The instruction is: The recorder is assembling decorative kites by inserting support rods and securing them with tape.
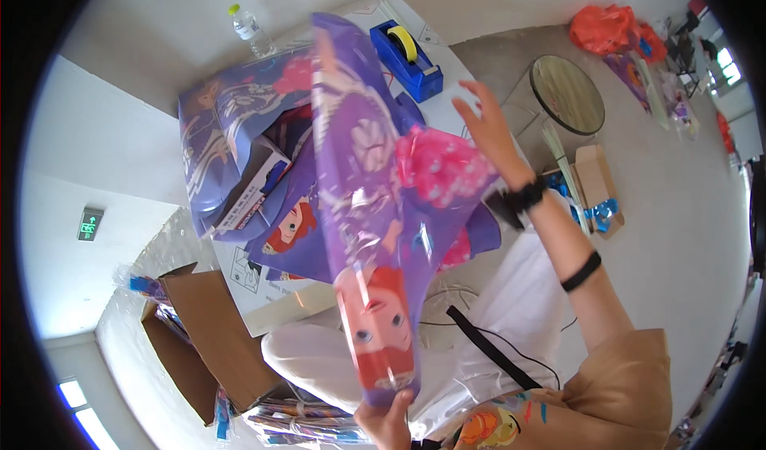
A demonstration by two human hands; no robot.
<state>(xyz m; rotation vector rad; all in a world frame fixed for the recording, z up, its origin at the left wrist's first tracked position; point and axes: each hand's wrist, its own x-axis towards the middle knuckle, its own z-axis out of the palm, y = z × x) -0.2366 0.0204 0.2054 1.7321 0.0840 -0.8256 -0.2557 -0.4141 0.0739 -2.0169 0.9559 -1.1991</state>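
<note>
A long, shiny purple foil sheet [359,195] hangs in front of me, printed with a red-haired figure and white shell shapes. My left hand [387,424] pinches its lower end between thumb and fingers. Pink dotted material [443,167] bulges out at the sheet's right side. Beyond it, my right hand [487,127] is raised with its fingers apart, holding nothing. More purple printed sheets [295,230] lie on the white table [267,302] behind, partly covered by the raised one. Among them sits a small white and blue box [259,187].
A blue tape dispenser [407,63] with yellow tape stands at the table's far side, near a water bottle [251,31]. An open carton [219,338] is on the left. At right are a round stool [566,95], thin rods [562,167], a small carton [598,187] and red bags [606,29].
</note>
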